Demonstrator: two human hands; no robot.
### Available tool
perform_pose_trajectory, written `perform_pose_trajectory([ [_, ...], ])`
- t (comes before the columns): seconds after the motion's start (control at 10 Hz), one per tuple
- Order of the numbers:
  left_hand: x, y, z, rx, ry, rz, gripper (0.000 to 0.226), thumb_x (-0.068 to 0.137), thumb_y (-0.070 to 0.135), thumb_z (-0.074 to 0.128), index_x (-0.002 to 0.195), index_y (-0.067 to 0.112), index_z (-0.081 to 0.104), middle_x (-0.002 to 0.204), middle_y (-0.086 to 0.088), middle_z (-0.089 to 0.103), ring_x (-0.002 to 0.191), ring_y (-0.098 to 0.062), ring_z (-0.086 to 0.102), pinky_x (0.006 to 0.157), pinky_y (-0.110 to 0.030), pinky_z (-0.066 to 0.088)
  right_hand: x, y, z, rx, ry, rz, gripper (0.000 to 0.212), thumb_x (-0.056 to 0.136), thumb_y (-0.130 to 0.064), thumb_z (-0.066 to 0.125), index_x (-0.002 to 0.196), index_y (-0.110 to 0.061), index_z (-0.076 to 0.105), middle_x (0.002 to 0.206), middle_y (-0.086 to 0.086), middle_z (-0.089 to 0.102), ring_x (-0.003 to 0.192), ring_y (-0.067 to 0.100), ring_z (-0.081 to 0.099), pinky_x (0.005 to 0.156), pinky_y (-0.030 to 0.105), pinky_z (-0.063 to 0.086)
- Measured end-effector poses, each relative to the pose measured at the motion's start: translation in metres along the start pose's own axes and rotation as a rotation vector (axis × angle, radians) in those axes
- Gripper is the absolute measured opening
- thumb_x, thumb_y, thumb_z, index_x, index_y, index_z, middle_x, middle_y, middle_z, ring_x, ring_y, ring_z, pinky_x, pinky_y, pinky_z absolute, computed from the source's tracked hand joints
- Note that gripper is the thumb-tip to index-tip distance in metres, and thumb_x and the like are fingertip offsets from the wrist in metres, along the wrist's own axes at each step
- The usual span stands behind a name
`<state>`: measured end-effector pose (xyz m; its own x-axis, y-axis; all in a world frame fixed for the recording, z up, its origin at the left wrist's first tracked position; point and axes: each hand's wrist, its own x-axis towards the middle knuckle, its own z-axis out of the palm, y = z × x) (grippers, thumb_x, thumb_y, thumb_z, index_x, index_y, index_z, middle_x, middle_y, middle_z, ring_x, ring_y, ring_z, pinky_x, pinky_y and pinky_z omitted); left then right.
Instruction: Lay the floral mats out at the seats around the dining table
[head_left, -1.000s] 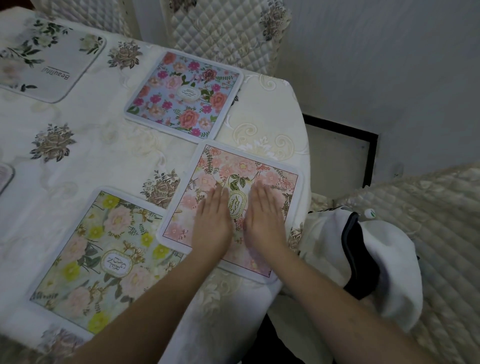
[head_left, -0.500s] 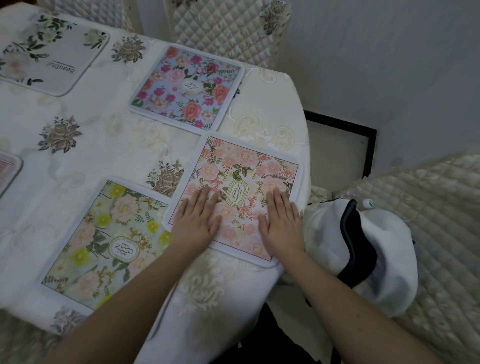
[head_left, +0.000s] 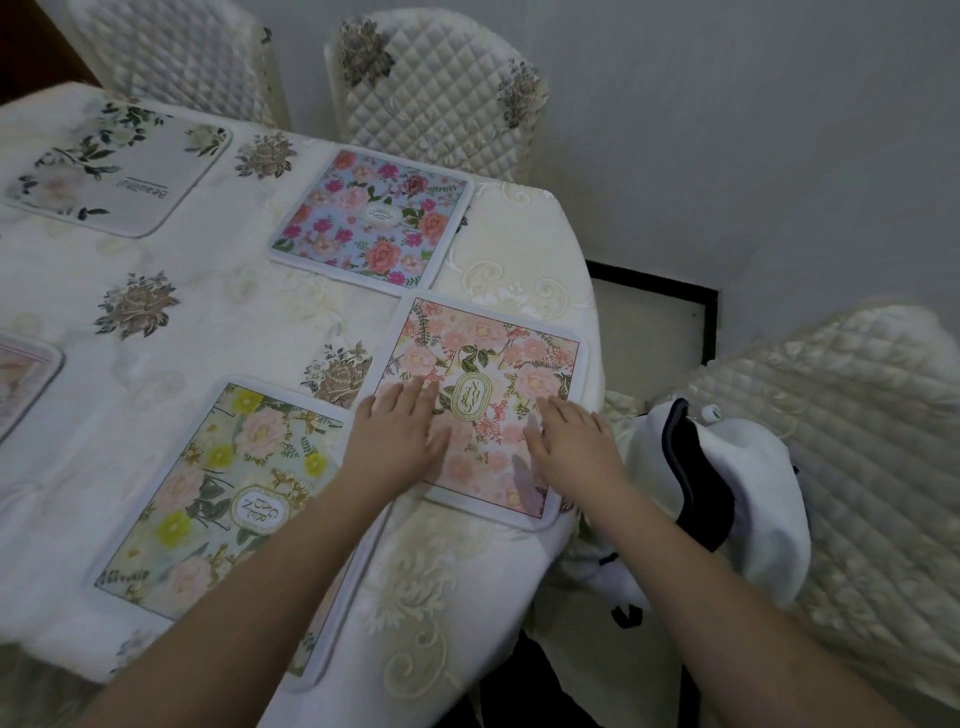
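Both hands, left hand (head_left: 400, 441) and right hand (head_left: 574, 441), press flat with fingers released on the pink floral mat (head_left: 483, 384) at the worktop (head_left: 208, 322) corner, smoothing it; next, likely, lifting away toward an unfilled seat.

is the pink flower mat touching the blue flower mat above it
Apart. The head view shows a thin strip of cream tablecloth between the pink mat top left corner and the blue mat lower edge.

Bare cloth (head_left: 208, 332) between mats (head_left: 371, 218)
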<state>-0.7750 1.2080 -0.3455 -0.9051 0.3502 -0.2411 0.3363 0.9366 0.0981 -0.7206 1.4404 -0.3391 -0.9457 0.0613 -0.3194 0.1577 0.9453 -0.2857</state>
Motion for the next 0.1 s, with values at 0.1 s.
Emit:
perform_pose_trajectory([
  [0.1,-0.0074,0.0155,-0.0211,-0.014,-0.022,0.039,0.075,0.091,0.059,0.009,0.156,0.022,0.015,0.161,-0.001,0.024,0.147,-0.023,0.021,0.116,-0.050,0.020,-0.0161,-0.0071,-0.0086,0.017,0.021,0.017,0.056,0.102,-0.046,0.025,0.153,-0.022,0.024,0.160,0.000,0.027,0.146,0.018,0.023,0.120,0.042,0.013],
])
